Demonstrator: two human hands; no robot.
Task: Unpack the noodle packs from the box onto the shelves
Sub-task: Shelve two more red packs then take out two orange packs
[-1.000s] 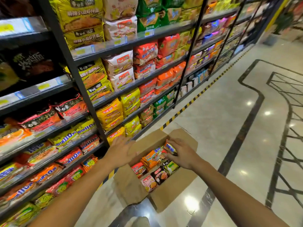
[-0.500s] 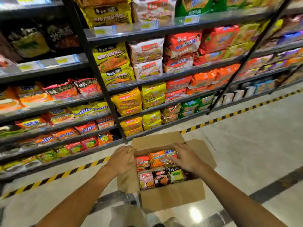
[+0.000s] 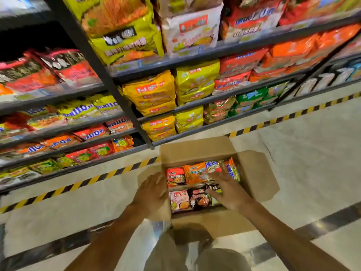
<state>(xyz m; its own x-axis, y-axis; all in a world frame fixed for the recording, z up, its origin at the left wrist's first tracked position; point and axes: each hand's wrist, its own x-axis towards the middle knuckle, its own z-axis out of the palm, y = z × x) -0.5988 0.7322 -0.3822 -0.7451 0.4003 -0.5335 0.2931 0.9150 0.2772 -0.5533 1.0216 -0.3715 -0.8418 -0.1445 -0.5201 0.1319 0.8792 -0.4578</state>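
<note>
Closer now, the box (image 3: 254, 173) holds noodle packs (image 3: 195, 173); right hand (image 3: 228, 190) spreads flat on them, left hand (image 3: 152, 190) lies open on its flap.

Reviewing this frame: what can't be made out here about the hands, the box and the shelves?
Head view only:
- Right hand: covers the packs beneath; whether it grips one cannot be told.
- Box: only the top layer of packs shows; depth hidden.
- Left hand: rests at the box's left flap; fingertips motion-blurred.
- Shelves: pack print and price tags blurred, unreadable.
- Top shelf: cut off by the frame edge.
</note>
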